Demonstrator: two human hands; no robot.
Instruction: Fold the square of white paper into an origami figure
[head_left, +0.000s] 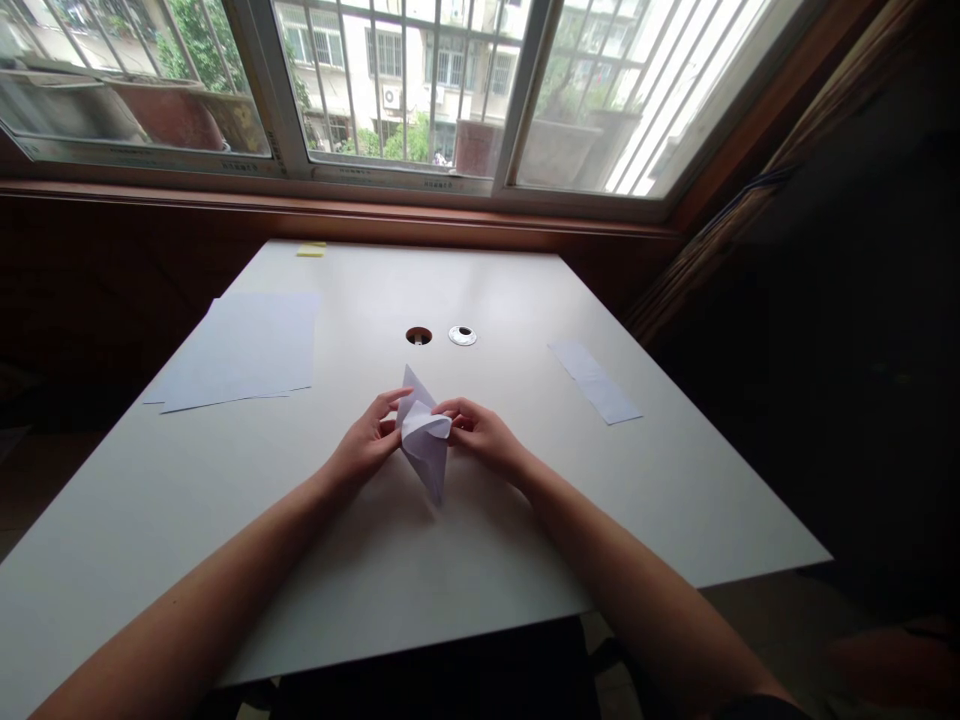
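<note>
Between my two hands is a folded piece of white paper (425, 448), with one pointed end toward the window and another toward me. My left hand (373, 432) grips its left side, thumb and fingers closed on the edge. On the other side my right hand (478, 432) pinches a raised flap near the middle. The paper is held just above or on the white table; its contact with the surface cannot be made out. Parts of the fingertips are hidden behind the folds.
Several loose white sheets (244, 345) lie at the left of the table (360, 570). A narrow paper strip (596, 382) rests at the right. Beyond the hands are a round cable hole (418, 337) and a metal ring cover (463, 336). Yellow sticky notes (311, 249) sit at the far edge.
</note>
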